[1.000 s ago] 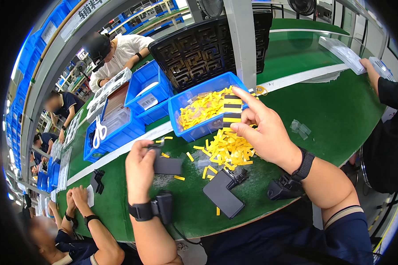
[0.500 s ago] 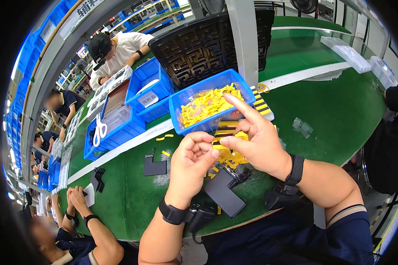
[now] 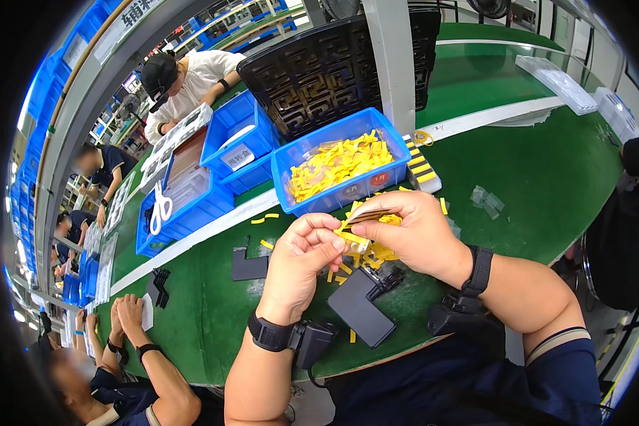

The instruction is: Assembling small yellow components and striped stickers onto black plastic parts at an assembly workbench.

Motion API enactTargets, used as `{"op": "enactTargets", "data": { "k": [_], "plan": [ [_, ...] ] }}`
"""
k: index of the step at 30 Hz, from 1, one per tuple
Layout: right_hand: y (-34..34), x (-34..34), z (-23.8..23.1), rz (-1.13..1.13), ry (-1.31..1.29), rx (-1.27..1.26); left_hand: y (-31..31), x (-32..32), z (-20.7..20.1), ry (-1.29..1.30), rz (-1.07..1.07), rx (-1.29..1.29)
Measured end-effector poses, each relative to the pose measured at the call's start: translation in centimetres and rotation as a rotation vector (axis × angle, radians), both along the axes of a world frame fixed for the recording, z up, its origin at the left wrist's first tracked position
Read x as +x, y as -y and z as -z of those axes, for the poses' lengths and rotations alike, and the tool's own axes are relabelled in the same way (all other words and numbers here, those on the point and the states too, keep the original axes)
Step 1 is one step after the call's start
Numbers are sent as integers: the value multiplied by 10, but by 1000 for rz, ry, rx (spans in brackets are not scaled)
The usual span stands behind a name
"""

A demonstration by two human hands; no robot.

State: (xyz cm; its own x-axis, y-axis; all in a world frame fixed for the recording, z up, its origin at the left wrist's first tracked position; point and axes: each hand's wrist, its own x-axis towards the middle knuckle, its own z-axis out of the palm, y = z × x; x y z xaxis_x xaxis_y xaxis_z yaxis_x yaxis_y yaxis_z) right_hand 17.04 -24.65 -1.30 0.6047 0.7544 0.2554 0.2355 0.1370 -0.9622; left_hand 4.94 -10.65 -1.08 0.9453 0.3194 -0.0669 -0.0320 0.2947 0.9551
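My left hand [image 3: 295, 263] is closed, its thumb and forefinger pinching a small yellow strip [image 3: 353, 239] with a pale, clear-looking end. Close beside it, my right hand [image 3: 426, 231] grips a thin dark card [image 3: 368, 216], tilted nearly edge-on. The fingertips of both hands almost meet above a loose heap of yellow strips [image 3: 383, 252] on the green table. Just beyond them stands a blue bin [image 3: 284, 170] holding many yellow strips. A flat black L-shaped part [image 3: 362, 312] lies below the hands, between my forearms.
A second black part [image 3: 250, 266] lies left of my left hand. A black-and-yellow striped stack [image 3: 422, 170] sits beside the bin, with clear film scraps [image 3: 486, 202] farther right. White scissors [image 3: 160, 207] rest on another blue bin [image 3: 199, 213]. A co-worker's hands [image 3: 126, 316] are at the left.
My right forefinger, raised and stretched out before, has come down onto the card. The striped card has tipped from face-up to nearly edge-on. My left hand has hardly moved.
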Motion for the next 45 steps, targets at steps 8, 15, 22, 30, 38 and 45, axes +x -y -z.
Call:
{"op": "enactTargets", "data": {
  "k": [8, 15, 22, 30, 38, 45],
  "plan": [
    [-3, 1, 7, -88, -288, 122, 1, 0, 4, 38, 14, -92],
    [-4, 1, 5, -50, -165, 57, 10, 0, 3, 44, -60, 55],
    [-1, -1, 0, 7, 225, 49, 6, -4, -1, 36, 54, -85],
    [-3, 1, 3, -57, -9, -69, 6, -5, 0, 21, 7, 9],
    [0, -4, 4, -56, -114, 56, 5, -4, 0, 73, 57, -125],
    [-1, -1, 4, -69, -113, 51, 11, -5, -2, 36, -36, 120]
  ]
}}
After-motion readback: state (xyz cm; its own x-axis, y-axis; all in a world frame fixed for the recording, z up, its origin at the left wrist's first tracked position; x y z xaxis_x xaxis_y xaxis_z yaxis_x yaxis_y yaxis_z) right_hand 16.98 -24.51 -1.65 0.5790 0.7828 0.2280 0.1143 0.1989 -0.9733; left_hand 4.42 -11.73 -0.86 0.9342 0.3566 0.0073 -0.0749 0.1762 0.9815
